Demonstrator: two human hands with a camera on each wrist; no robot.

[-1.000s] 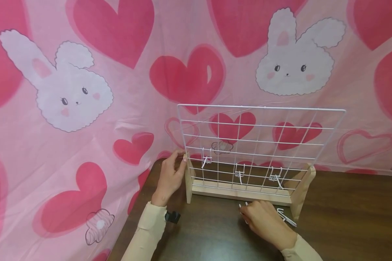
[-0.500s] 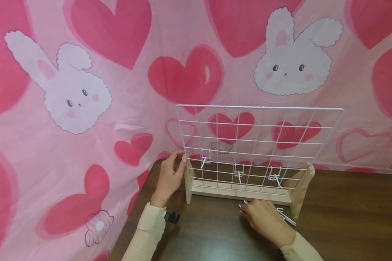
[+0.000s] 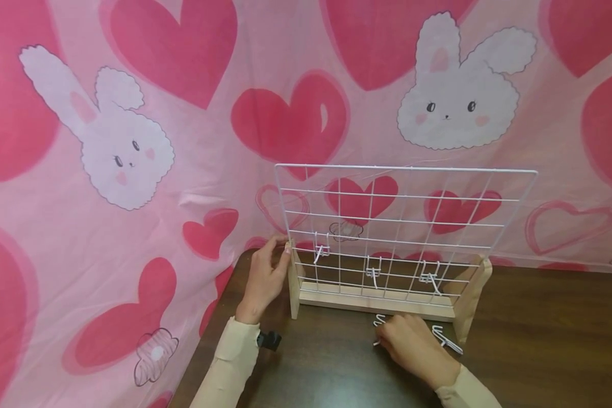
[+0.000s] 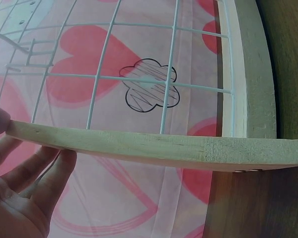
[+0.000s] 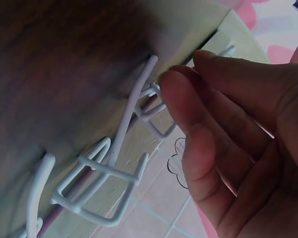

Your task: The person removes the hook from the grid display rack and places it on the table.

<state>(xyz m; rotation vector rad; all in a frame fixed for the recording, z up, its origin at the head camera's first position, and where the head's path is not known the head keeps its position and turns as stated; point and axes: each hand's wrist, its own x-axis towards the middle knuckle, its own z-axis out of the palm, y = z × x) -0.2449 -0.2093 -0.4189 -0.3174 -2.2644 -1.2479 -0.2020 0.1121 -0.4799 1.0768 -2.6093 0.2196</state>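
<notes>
My left hand (image 3: 265,277) grips the upper end of the left wooden side piece (image 4: 139,146) of a stand, thumb on one face and fingers on the other. That stand carries a white wire grid panel (image 3: 400,224). Three white wire hooks hang on the grid: a left hook (image 3: 322,250), a middle hook (image 3: 373,273) and a right hook (image 3: 429,277). Low before the stand's base, my right hand (image 3: 413,345) pinches a white wire hook (image 3: 379,321); the fingers hide much of it. More loose hooks (image 5: 97,186) lie on the table beside that hand.
A wooden base bar (image 3: 377,302) joins the stand's two sides. The right wooden side piece (image 3: 473,300) stands by the loose hooks. Below is a dark brown table (image 3: 545,334). Behind hangs a pink curtain (image 3: 265,45) with hearts and rabbits.
In my right hand the pinched hook has turned, so its bent prongs now show beyond the fingertips. The left hand has stayed on the stand's side piece.
</notes>
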